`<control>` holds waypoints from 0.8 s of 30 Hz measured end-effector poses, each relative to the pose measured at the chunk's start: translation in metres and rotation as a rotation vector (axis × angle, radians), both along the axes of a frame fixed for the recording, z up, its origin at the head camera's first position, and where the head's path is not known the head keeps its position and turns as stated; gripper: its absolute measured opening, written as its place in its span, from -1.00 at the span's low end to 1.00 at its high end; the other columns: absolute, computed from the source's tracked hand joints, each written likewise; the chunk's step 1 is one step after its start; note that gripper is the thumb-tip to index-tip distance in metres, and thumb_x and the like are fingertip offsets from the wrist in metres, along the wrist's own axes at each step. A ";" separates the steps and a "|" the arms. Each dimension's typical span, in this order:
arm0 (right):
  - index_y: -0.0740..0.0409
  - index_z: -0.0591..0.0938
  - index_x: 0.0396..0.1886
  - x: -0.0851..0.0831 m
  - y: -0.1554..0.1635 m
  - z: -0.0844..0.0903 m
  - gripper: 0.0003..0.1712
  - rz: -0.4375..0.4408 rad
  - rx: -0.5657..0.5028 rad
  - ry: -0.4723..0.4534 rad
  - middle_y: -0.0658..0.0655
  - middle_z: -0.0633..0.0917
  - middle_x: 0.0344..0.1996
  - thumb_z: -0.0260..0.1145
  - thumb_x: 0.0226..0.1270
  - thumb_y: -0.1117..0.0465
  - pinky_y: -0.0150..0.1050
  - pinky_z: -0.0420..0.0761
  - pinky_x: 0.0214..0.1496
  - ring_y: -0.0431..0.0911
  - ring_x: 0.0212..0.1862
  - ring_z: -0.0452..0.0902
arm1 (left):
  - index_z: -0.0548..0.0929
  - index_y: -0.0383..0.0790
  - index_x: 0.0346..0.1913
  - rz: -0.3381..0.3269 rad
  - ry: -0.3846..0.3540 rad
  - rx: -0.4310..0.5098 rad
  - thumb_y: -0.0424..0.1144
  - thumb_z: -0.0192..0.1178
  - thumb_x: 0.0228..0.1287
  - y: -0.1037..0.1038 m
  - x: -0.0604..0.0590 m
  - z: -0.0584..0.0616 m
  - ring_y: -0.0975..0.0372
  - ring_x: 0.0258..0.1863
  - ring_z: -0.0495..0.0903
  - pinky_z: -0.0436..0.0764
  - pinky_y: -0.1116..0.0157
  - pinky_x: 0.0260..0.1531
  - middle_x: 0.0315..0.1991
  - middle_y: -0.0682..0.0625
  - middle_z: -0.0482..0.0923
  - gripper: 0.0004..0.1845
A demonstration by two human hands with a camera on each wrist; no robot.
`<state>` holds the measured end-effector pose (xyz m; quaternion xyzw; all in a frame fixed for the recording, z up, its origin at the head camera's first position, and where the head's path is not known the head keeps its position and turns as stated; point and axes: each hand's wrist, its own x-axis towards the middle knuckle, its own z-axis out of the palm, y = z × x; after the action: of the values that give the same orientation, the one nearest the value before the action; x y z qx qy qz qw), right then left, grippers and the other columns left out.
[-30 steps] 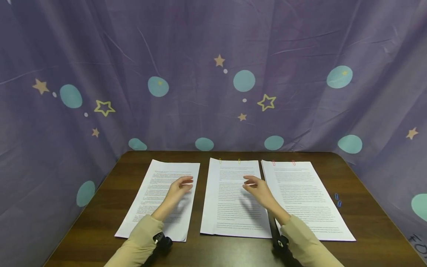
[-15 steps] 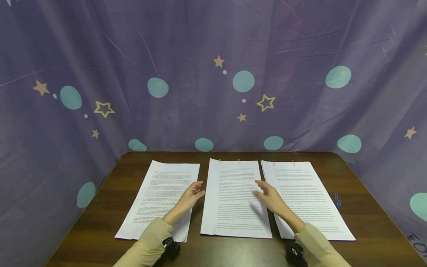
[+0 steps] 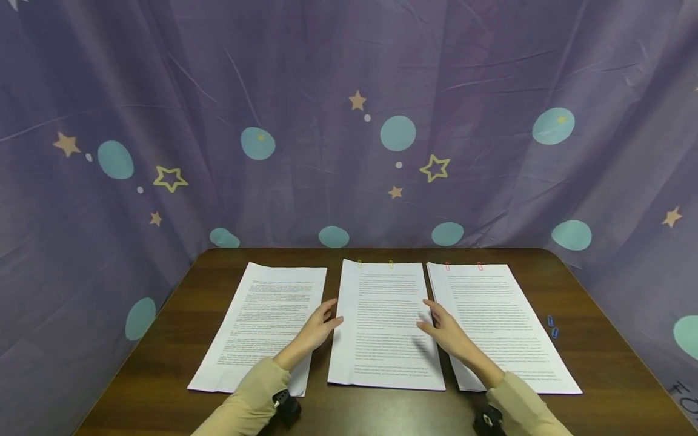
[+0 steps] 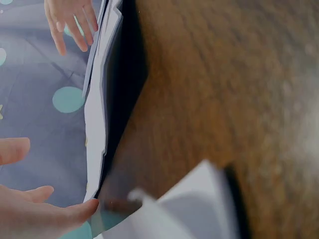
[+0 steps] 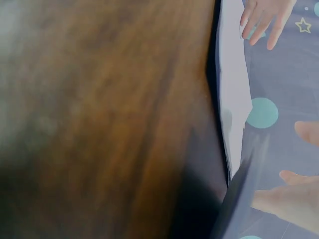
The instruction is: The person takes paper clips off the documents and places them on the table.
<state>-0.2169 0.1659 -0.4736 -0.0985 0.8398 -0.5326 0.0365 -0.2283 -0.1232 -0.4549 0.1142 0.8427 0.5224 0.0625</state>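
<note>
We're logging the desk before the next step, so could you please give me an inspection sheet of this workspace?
Surface: dark wooden table, bare wood between the stacks.
Job's things: middle stack of printed sheets, two yellow clips on its far edge.
Clutter: left stack, no clips seen; right stack with two red clips; two blue clips loose on the wood to its right.
Grippers: left hand open at the middle stack's left edge, right hand open at its right edge; contact unclear.
Cables: nothing seen; a black wrist device on each arm.
Surroundings: purple curtain with stars and teal dots.
</note>
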 end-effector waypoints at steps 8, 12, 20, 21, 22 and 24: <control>0.42 0.11 0.25 0.002 -0.002 -0.002 -0.33 -0.020 0.052 0.011 0.50 0.10 0.23 0.15 0.21 0.30 0.09 0.11 0.22 0.29 0.26 -0.02 | 0.13 -0.54 0.21 0.011 0.003 -0.012 -0.33 0.06 0.19 0.003 -0.001 -0.007 -0.30 0.15 0.12 0.24 -0.06 0.09 0.20 -0.49 0.05 -0.41; 0.42 0.10 0.26 0.000 -0.001 -0.003 -0.30 -0.028 0.042 -0.030 0.49 0.10 0.24 0.16 0.20 0.28 0.10 0.08 0.24 0.28 0.27 -0.02 | 0.13 -0.54 0.22 0.020 -0.015 -0.004 -0.33 0.08 0.17 0.003 -0.002 -0.010 -0.29 0.16 0.12 0.24 -0.06 0.09 0.20 -0.51 0.04 -0.39; 0.40 0.01 0.29 0.000 0.007 -0.005 -0.27 0.035 -0.114 -0.192 0.45 -0.04 0.29 0.11 0.25 0.21 0.05 -0.08 0.29 0.23 0.32 -0.20 | 0.12 -0.56 0.21 0.046 -0.063 0.060 -0.38 0.08 0.16 0.005 -0.001 -0.012 -0.24 0.17 0.14 0.26 -0.01 0.10 0.18 -0.51 0.07 -0.40; 0.40 0.00 0.29 -0.001 0.009 -0.005 -0.26 0.039 -0.140 -0.213 0.44 -0.05 0.29 0.11 0.25 0.20 0.04 -0.10 0.30 0.22 0.32 -0.22 | 0.13 -0.56 0.21 0.056 -0.070 0.070 -0.39 0.08 0.16 0.005 -0.001 -0.012 -0.23 0.17 0.16 0.28 0.01 0.10 0.18 -0.51 0.08 -0.40; 0.40 0.00 0.29 -0.001 0.010 -0.005 -0.26 0.037 -0.158 -0.225 0.43 -0.05 0.30 0.12 0.25 0.20 0.03 -0.11 0.30 0.22 0.32 -0.22 | 0.13 -0.56 0.21 0.071 -0.079 0.083 -0.39 0.08 0.16 0.005 -0.001 -0.012 -0.22 0.16 0.18 0.29 0.01 0.09 0.17 -0.50 0.10 -0.41; 0.42 0.02 0.28 -0.003 0.011 -0.007 -0.28 0.017 -0.179 -0.243 0.43 -0.02 0.29 0.11 0.25 0.21 0.01 -0.09 0.30 0.20 0.32 -0.19 | 0.15 -0.58 0.19 0.097 -0.086 0.106 -0.40 0.07 0.16 0.006 -0.001 -0.009 -0.22 0.13 0.22 0.33 0.02 0.06 0.14 -0.51 0.13 -0.43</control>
<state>-0.2195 0.1772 -0.4807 -0.0434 0.7774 -0.6132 0.1336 -0.2293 -0.1174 -0.4640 0.0540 0.8148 0.5733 0.0669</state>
